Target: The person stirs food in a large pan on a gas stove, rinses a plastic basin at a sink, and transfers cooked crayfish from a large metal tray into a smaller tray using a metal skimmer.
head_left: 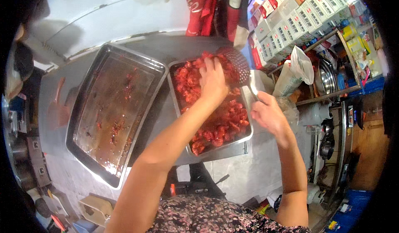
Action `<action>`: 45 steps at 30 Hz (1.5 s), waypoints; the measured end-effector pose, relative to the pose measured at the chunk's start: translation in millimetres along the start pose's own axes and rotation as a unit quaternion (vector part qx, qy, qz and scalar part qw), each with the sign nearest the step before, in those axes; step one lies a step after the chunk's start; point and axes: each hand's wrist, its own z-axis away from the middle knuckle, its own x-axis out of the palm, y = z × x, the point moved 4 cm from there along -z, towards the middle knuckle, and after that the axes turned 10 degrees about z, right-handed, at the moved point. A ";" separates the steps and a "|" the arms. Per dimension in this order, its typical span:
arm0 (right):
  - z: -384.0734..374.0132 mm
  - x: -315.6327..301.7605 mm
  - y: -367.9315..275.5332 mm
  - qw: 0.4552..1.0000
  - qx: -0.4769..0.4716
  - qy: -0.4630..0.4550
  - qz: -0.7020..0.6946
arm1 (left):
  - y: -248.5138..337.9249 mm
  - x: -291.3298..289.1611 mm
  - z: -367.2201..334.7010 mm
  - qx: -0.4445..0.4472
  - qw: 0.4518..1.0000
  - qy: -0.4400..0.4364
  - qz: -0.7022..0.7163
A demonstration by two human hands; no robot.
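A metal tray [250,134] holds many red, glossy, sauced pieces of food [189,83]; their exact kind cannot be told. Over its far part, my left hand [213,80] lies on the pieces with its fingers stretched out and a little apart, right beside the skimmer's bowl. My right hand [269,113] is closed round the handle of a round, perforated metal skimmer [240,69] at the tray's right side. The skimmer's bowl rests tilted at the far right corner, partly among the food.
Left of the food stands a larger dark-rimmed tray [93,104] with brown liquid and a few scraps. Both trays are on a grey metal table [160,112]. Stacked boxes [299,25] and a white sack [293,73] stand at the far right. Red cloth [201,8] hangs behind.
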 end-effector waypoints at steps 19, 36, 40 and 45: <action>-46.1 26.4 38.8 0.901 -0.232 0.177 0.321 | -27.7 -35.8 89.2 0.163 0.984 0.018 -0.074; 9.6 85.7 11.6 0.977 -0.150 0.077 -0.128 | -375.8 -329.1 454.1 -0.428 0.774 0.382 0.267; 60.7 112.7 7.4 0.972 -0.100 0.040 -0.210 | -379.1 -300.1 425.3 -0.352 0.655 0.335 0.579; 120.7 135.7 6.4 0.947 -0.073 -0.035 -0.310 | -399.4 -301.9 444.2 -0.300 0.681 0.390 0.543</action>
